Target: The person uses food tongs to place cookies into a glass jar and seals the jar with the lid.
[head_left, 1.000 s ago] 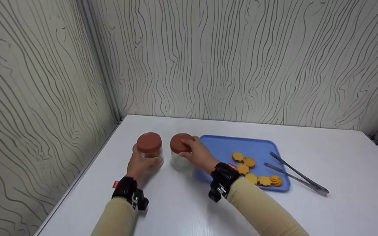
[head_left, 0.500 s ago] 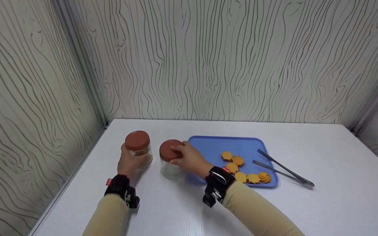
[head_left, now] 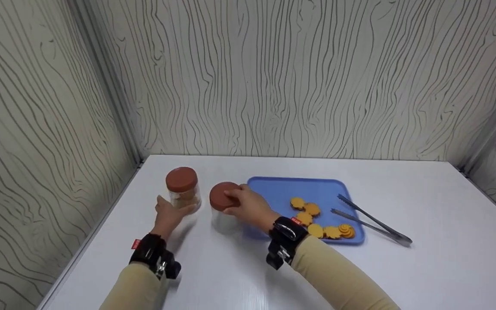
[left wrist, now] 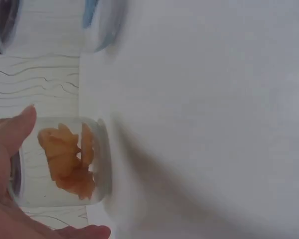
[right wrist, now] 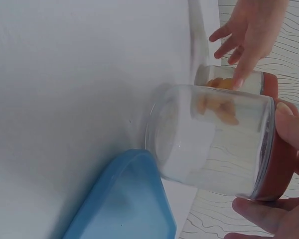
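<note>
Two clear jars with reddish-brown lids stand side by side on the white table. Orange-yellow flower-shaped pieces [left wrist: 67, 159] lie inside the left jar [head_left: 186, 199]. Beside that jar is my left hand [head_left: 168, 215], fingers spread and apart from its lid; the left wrist view shows the thumb near the glass. My right hand [head_left: 251, 206] grips the lid [head_left: 223, 196] of the right jar [right wrist: 214, 142] from its right side, thumb and fingers on the rim. Through this jar's glass the left jar shows in the right wrist view.
A blue tray [head_left: 274, 189] lies right of the jars, close to the right jar's base. Several flower-shaped pieces [head_left: 311, 209] and a swirl-shaped one [head_left: 345, 231] rest on it. Metal tongs [head_left: 385, 230] lean over its right edge. Patterned walls [head_left: 248, 77] stand behind and left.
My left hand has let go of the left jar and drawn back toward me. The right hand still holds the right jar's lid. The head view has shifted right.
</note>
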`<state>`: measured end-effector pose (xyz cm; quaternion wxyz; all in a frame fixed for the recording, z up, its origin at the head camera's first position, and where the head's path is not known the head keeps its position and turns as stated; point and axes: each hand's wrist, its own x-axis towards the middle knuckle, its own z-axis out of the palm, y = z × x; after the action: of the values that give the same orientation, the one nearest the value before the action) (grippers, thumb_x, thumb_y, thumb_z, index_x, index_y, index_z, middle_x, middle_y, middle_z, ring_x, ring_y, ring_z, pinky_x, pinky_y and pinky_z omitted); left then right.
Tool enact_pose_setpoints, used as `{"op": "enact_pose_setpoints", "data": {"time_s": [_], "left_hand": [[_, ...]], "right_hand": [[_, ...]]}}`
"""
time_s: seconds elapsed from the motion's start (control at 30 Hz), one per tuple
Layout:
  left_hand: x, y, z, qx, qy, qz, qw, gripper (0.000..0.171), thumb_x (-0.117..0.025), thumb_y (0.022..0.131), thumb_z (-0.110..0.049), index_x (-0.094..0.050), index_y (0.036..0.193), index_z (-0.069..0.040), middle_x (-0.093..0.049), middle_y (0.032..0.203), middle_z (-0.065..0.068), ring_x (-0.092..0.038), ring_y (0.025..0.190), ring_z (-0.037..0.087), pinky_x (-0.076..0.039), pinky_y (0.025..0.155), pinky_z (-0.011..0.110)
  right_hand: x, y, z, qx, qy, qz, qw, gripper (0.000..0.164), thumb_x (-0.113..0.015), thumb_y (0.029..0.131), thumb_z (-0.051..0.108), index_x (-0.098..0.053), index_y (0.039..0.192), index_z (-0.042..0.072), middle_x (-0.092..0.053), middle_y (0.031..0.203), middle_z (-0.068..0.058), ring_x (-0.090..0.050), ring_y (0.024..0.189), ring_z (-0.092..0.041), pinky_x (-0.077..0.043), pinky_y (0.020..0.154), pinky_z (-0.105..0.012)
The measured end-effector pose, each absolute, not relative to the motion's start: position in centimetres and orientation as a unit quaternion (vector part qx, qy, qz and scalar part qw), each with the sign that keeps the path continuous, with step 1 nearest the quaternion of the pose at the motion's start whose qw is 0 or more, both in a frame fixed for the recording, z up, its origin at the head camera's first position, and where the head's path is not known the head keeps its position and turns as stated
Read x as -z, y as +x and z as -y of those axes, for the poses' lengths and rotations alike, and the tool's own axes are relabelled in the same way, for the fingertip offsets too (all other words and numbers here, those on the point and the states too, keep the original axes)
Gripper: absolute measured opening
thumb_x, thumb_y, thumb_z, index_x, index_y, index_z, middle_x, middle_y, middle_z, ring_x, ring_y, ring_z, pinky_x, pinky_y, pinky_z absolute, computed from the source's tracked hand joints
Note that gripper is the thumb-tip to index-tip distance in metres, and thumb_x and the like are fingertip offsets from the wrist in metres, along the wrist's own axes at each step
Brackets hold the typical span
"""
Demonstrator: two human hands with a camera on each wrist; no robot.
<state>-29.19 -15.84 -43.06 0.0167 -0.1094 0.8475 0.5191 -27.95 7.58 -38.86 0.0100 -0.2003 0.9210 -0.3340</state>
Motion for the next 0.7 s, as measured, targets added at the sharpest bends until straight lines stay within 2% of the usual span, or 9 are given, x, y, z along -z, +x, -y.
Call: {"op": "enact_pose_setpoints", "data": {"time_s": [0.1,0.27,0.47,0.6,0.7], "left_hand": [[42.6,-27.2,15.6,-0.523,-0.098,-0.846,0.025,0.108,-0.072,0.086,-0.026,0.008,0.146,0.014,-0.002,0.151,0.039,-0.006,0.142,0.048,-0.014,0.114,0.055],[42.8,-25.1,13.7,-0.525,-0.084,-0.846,0.037,0.099,-0.073,0.086,-0.022,-0.004,0.150,0.009,-0.010,0.154,0.033,-0.010,0.143,0.045,-0.017,0.113,0.055],[43.7,-24.6,9.6,-0.548,-0.043,-0.834,0.055,0.107,-0.080,0.080,-0.019,-0.004,0.153,0.001,-0.014,0.156,0.028,-0.013,0.143,0.043,-0.020,0.112,0.058],[44.2,-24.8,8.1,-0.583,-0.008,-0.811,0.053,0.113,-0.082,0.078,-0.019,0.000,0.153,0.001,-0.012,0.157,0.028,-0.012,0.143,0.043,-0.019,0.113,0.057],[44.5,-25.2,7.9,-0.600,0.016,-0.799,0.034,0.110,-0.082,0.077,-0.019,-0.003,0.152,0.002,-0.016,0.156,0.028,-0.017,0.143,0.040,-0.021,0.113,0.054]], "right_hand": [[38.9,-28.0,-7.5,0.333,-0.205,-0.920,0.007,0.052,-0.074,0.087,0.024,-0.059,0.134,0.007,-0.048,0.134,-0.023,-0.053,0.117,-0.035,-0.044,0.098,-0.047],[39.0,-28.1,-8.0,0.332,-0.209,-0.920,0.001,0.052,-0.074,0.087,0.024,-0.059,0.133,0.006,-0.050,0.133,-0.024,-0.054,0.115,-0.034,-0.044,0.097,-0.047],[38.9,-27.7,-8.5,0.328,-0.215,-0.920,-0.004,0.053,-0.076,0.085,0.024,-0.060,0.132,0.005,-0.053,0.127,-0.023,-0.056,0.110,-0.033,-0.046,0.094,-0.046],[38.9,-27.1,-8.1,0.324,-0.221,-0.920,-0.009,0.053,-0.076,0.085,0.026,-0.061,0.130,0.003,-0.054,0.127,-0.023,-0.058,0.109,-0.034,-0.048,0.092,-0.047],[38.9,-26.7,-7.7,0.315,-0.227,-0.921,-0.013,0.052,-0.074,0.086,0.029,-0.061,0.130,0.003,-0.054,0.127,-0.022,-0.059,0.108,-0.035,-0.049,0.091,-0.047]]}}
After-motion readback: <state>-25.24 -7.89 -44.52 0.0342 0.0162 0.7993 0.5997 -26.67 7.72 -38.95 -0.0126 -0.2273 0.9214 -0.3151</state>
